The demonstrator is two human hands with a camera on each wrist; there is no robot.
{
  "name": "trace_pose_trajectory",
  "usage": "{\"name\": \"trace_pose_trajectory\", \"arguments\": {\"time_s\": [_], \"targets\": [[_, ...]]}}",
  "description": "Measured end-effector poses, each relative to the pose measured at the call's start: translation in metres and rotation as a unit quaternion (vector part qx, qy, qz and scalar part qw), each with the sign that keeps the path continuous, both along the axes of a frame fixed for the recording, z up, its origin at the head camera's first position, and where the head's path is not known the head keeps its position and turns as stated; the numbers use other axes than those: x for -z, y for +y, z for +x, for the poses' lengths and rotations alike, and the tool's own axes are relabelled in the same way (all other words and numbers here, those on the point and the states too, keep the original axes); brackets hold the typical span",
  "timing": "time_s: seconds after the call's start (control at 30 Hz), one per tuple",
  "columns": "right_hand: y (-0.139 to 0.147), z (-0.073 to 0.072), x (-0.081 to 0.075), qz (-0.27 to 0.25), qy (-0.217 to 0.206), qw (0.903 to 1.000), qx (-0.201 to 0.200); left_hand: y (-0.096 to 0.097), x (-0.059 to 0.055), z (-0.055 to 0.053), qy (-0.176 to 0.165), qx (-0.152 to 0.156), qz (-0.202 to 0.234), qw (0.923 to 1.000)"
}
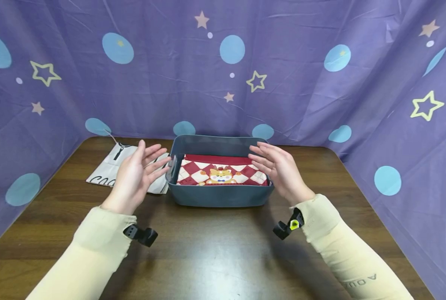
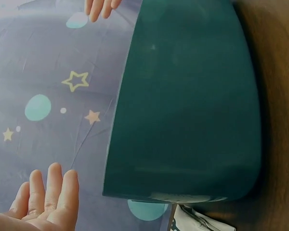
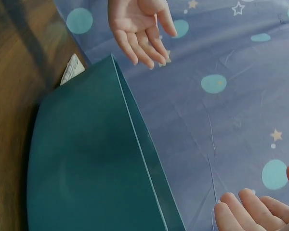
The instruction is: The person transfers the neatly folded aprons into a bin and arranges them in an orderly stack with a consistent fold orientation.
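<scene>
A blue-grey plastic bin (image 1: pixel 220 196) stands on the table, its front wall filling much of the left wrist view as a dark teal panel (image 2: pixel 192 106). Inside lies a folded red and cream checkered cloth item (image 1: pixel 193 171) with a cartoon animal on it. My left hand (image 1: pixel 134 177) is raised by the bin's left end, palm turned inward, fingers extended and holding nothing. Opposite it, my right hand (image 1: pixel 280 168) hovers at the right end with fingers slightly bent and nothing in them. Whether either hand touches the rim, I cannot tell.
Left of the bin, partly behind my left hand, lies a flat white fabric item (image 1: pixel 104 168) with black lettering and a black zipper pull. The brown wooden table (image 1: pixel 215 250) meets a purple curtain (image 1: pixel 301 83) with stars and blue spots at the back and sides.
</scene>
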State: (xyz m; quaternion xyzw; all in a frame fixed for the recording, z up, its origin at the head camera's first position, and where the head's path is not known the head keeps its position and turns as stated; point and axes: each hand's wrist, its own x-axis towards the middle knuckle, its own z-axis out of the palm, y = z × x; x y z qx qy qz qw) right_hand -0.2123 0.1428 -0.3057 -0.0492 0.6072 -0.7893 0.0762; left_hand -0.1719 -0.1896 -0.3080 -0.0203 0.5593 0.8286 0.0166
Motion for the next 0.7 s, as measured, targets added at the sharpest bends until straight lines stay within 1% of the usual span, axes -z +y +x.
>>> {"name": "trace_pose_trajectory", "arguments": {"time_s": [0.13, 0.23, 0.43, 0.7], "targets": [[-0.005, 0.006, 0.0, -0.007, 0.001, 0.9999, -0.01, 0.0, 0.0, 0.005, 0.003, 0.011, 0.015, 0.9998], [-0.008, 0.009, 0.001, -0.011, 0.004, 0.9998, -0.019, 0.002, 0.001, 0.009, 0.008, 0.019, 0.016, 0.9997], [-0.015, 0.015, 0.002, -0.007, 0.014, 0.9994, -0.03, 0.003, 0.004, 0.015, 0.016, 0.03, 0.035, 0.9988], [-0.022, 0.026, 0.003, -0.012, 0.012, 0.9991, -0.039, 0.006, 0.003, 0.027, 0.007, 0.038, 0.044, 0.9983]]}}
